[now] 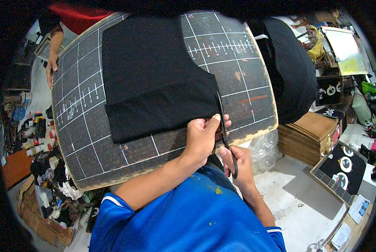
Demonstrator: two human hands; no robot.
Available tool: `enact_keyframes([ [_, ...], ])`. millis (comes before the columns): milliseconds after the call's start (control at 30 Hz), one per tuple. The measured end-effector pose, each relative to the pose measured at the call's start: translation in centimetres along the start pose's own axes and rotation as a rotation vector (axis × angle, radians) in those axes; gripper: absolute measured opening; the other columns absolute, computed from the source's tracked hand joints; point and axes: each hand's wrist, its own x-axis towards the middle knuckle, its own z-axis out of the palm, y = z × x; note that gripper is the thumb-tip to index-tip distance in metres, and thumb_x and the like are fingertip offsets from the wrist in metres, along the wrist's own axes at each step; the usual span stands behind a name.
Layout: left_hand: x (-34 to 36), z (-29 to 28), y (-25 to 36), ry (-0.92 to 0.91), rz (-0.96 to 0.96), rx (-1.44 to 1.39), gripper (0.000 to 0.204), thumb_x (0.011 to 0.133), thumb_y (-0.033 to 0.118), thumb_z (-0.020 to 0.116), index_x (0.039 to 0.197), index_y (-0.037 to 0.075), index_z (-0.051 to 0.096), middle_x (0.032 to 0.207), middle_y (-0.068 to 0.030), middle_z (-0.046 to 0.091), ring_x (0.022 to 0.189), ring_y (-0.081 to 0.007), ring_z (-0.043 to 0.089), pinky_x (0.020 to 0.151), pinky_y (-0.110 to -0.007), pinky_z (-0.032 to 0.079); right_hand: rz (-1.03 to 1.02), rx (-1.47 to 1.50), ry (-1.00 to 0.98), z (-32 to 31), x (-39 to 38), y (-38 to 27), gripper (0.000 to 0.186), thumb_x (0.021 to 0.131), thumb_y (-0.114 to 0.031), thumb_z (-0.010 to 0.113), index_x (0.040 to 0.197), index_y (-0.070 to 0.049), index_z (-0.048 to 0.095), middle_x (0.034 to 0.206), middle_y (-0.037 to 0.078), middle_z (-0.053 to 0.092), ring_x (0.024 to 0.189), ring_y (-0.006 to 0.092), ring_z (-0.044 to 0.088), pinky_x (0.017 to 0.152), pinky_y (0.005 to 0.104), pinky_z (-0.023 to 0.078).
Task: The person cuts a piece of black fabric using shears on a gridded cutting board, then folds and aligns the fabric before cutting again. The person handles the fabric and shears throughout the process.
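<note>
A folded black garment (154, 80), cut like a pair of shorts or trousers, lies flat on a dark board (87, 147) marked with a white grid. My left hand (199, 137) pinches the garment's near right corner between thumb and fingers. In my right hand (241, 161) is a pair of black scissors (222, 122), its blades pointing away from me along the garment's right edge. Whether the blades are parted or closed on the cloth I cannot make out. The fingers of my left hand pass partly behind the scissors.
Another person's hand (52, 65) rests at the board's far left edge. Black cloth (293, 71) hangs beyond the right edge. Stacked brown cardboard (307, 136) and a printed black panel (343, 170) stand to the right. Bottles (38, 136) and clutter crowd the left.
</note>
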Motion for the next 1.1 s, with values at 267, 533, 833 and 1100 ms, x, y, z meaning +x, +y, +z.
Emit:
enact_keyframes([
  [267,0.0,0.0,0.1,-0.004,0.0,-0.024,0.034,0.112,0.023,0.06,0.119,-0.008,0.071,0.119,-0.0153,0.077,0.106,-0.0208,0.077,0.087,-0.034,0.066,0.024,0.095,-0.08,-0.5,0.5,0.6,0.055,0.104,-0.057,0.068,0.08,-0.008,0.06,0.063,-0.001,0.055,0.05,0.0078,0.052,0.046,0.0247,0.043],
  [533,0.0,-0.3,0.2,-0.023,-0.016,-0.026,0.035,0.113,0.024,0.058,0.12,-0.008,0.071,0.12,-0.0158,0.077,0.105,-0.0207,0.077,0.089,-0.034,0.065,-0.023,0.114,-0.091,-0.5,1.3,0.5,0.057,0.104,-0.058,0.068,0.08,-0.007,0.06,0.064,-0.001,0.055,0.051,0.0076,0.052,0.046,0.0253,0.043],
  [833,0.0,-0.4,0.3,-0.036,-0.022,-0.031,0.036,0.113,0.024,0.058,0.121,-0.009,0.071,0.123,-0.0165,0.077,0.108,-0.0211,0.077,0.091,-0.035,0.065,-0.007,0.044,-0.033,-0.1,0.8,-0.3,0.056,0.102,-0.057,0.071,0.076,-0.009,0.058,0.061,-0.003,0.054,0.047,0.0055,0.049,0.043,0.0238,0.039],
  [1100,0.0,-0.4,0.3,-0.03,-0.022,-0.049,0.037,0.113,0.025,0.058,0.123,-0.009,0.07,0.124,-0.0175,0.076,0.11,-0.0221,0.076,0.092,-0.036,0.065,0.004,0.063,-0.018,0.1,0.8,-0.3,0.058,0.101,-0.06,0.072,0.077,-0.009,0.058,0.062,-0.003,0.054,0.048,0.006,0.051,0.044,0.0236,0.04],
])
